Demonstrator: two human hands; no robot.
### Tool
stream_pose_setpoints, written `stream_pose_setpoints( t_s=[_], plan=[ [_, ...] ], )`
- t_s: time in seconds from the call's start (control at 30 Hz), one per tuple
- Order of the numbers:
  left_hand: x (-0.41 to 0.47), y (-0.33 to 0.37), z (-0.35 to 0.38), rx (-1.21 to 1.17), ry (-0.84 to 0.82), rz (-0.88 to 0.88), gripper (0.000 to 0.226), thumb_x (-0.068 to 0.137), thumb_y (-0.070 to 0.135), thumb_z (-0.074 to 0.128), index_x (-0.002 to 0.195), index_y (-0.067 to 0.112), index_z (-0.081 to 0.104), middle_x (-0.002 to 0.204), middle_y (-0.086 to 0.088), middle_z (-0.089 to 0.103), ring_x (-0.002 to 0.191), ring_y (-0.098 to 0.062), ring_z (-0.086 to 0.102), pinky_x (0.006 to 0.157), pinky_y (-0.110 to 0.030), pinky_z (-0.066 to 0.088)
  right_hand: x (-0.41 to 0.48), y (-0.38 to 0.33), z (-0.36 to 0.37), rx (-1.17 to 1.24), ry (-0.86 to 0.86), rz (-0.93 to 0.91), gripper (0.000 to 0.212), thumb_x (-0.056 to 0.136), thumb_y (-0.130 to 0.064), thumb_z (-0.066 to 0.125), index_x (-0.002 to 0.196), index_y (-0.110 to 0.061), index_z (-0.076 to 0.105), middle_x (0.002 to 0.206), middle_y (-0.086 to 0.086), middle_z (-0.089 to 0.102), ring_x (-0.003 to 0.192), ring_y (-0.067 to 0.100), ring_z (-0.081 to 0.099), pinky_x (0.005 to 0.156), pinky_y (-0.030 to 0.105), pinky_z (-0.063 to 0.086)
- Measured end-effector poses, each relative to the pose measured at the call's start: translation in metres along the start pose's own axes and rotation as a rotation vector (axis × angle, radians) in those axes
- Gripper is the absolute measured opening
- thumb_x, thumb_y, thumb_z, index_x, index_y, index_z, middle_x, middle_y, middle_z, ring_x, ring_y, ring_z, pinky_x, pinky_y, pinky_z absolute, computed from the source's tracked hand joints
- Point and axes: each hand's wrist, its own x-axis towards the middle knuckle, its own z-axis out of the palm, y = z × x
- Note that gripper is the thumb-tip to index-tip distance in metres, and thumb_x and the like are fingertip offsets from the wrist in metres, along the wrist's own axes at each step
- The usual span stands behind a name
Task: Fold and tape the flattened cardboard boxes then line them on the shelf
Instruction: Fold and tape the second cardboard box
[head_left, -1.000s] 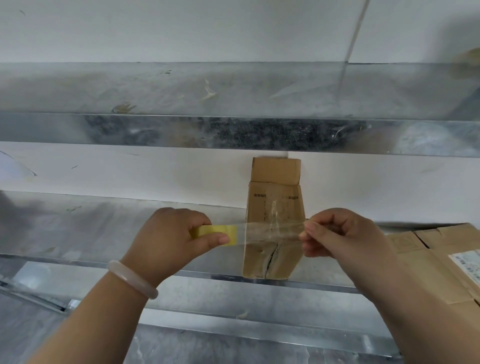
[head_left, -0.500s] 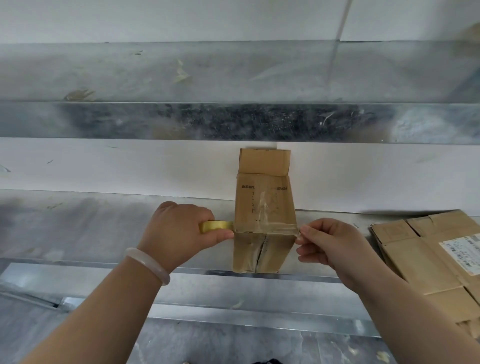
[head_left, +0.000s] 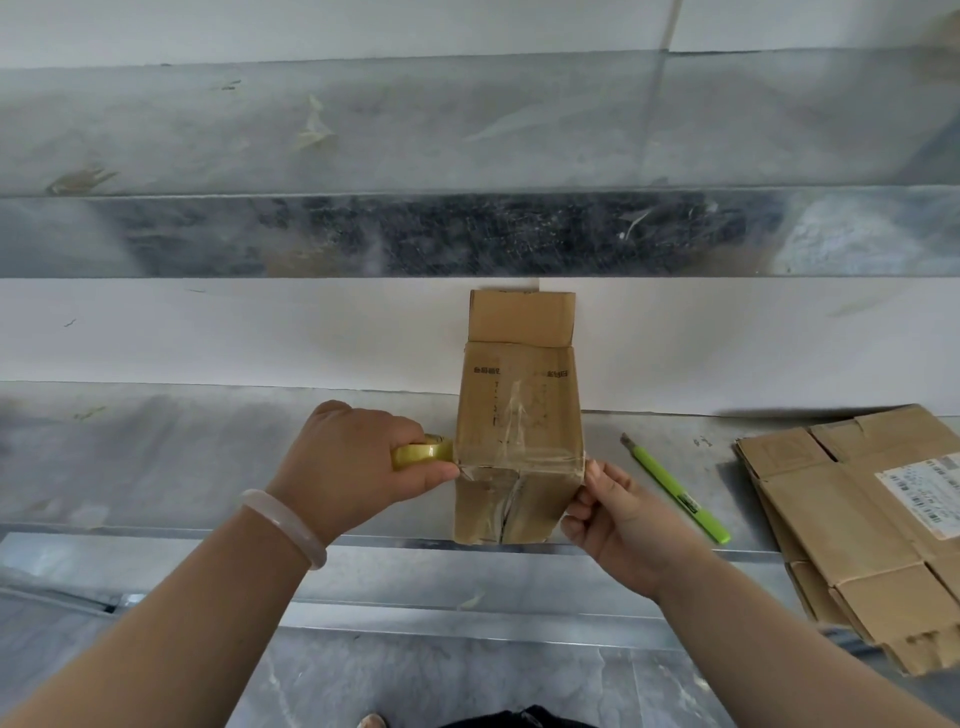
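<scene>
A: Shelf (head_left: 182, 457) carries it all. Flats (head_left: 841, 519) are stacked well right of the box, none folded yet.

B: And the box?

A: Box (head_left: 519, 415) lies on the shelf, near end at the front lip, far flap up against the wall. The near flaps meet at a seam that gapes. Risk 1: the box looks light and nothing pins it, so a sideways tug on the tape could skid it or drop it off the lip.

B: Hands?

A: Left hand (head_left: 353, 462), touching the box's left edge, grips the roll (head_left: 421, 451), thumb on the tape. Right hand (head_left: 618, 514), at the box's right edge, has its fingers curled, pinching the strip's end onto the corner. Risk 2: an early release there could let the end lift.

B: Cutter?

A: Cutter (head_left: 675, 488) lies just right of the box, untouched. Risk 3: both hands are busy, so reaching for it slackens the tape.

B: Strip itself?

A: Strip (head_left: 519, 460) crosses the box above the seam and looks wrinkled. Risk 4, my judgement: trapped creases bond poorly, and the seam may stay open.
</scene>
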Motion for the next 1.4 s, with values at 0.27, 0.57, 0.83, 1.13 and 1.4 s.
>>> stream_pose_setpoints(
  t_s=[0.27,0.57,0.83,1.13,1.4],
  plan=[
    [0.001,-0.003,0.001,-0.030,0.005,0.003,0.064,0.068,0.089,0.017,0.059,0.033,0.049,0.050,0.014,0.050,0.050,-0.004,0.050,0.070,-0.025,0.037,-0.006,-0.016,-0.005,-0.412,0.210,-0.207,0.051,0.068,-0.024,0.087,0.113,-0.010,0.069,0.091,0.009,0.074,0.081,0.018,0.068,0.072,0.030,0.056],
    [0.002,-0.006,0.001,-0.077,-0.001,0.005,0.067,0.065,0.092,0.014,0.057,0.035,0.047,0.050,0.015,0.049,0.050,-0.004,0.050,0.067,-0.022,0.036,0.002,-0.017,0.012,-1.697,-0.029,-1.232,0.036,0.101,-0.035,0.045,0.123,-0.017,0.067,0.131,-0.006,0.061,0.134,0.014,0.046,0.111,0.033,0.038],
    [0.005,-0.007,0.001,-0.148,-0.062,0.010,0.065,0.070,0.087,0.033,0.059,0.028,0.056,0.050,0.011,0.052,0.050,-0.009,0.052,0.057,-0.015,0.031,0.000,-0.027,-0.006,-1.928,-0.199,-1.247,0.040,0.100,-0.023,0.048,0.140,-0.017,0.051,0.147,-0.002,0.047,0.143,0.023,0.034,0.106,0.045,0.045],
    [0.008,-0.009,-0.003,-0.139,-0.041,0.032,0.070,0.069,0.090,0.023,0.062,0.030,0.058,0.052,0.011,0.052,0.052,-0.009,0.053,0.055,-0.014,0.030,-0.015,-0.021,0.058,-2.078,0.058,-1.128,0.044,0.097,-0.044,0.041,0.132,-0.024,0.060,0.136,-0.007,0.059,0.134,0.015,0.047,0.115,0.044,0.033],
    [0.004,-0.022,-0.007,-0.475,-0.117,0.001,0.044,0.066,0.083,0.043,0.088,0.046,0.055,0.069,0.016,0.059,0.069,-0.005,0.057,0.059,-0.013,0.043,0.008,0.009,0.069,-2.181,0.060,-1.061,0.045,0.099,-0.039,0.035,0.141,-0.028,0.048,0.144,-0.009,0.051,0.136,0.016,0.045,0.110,0.044,0.040]
  ],
)
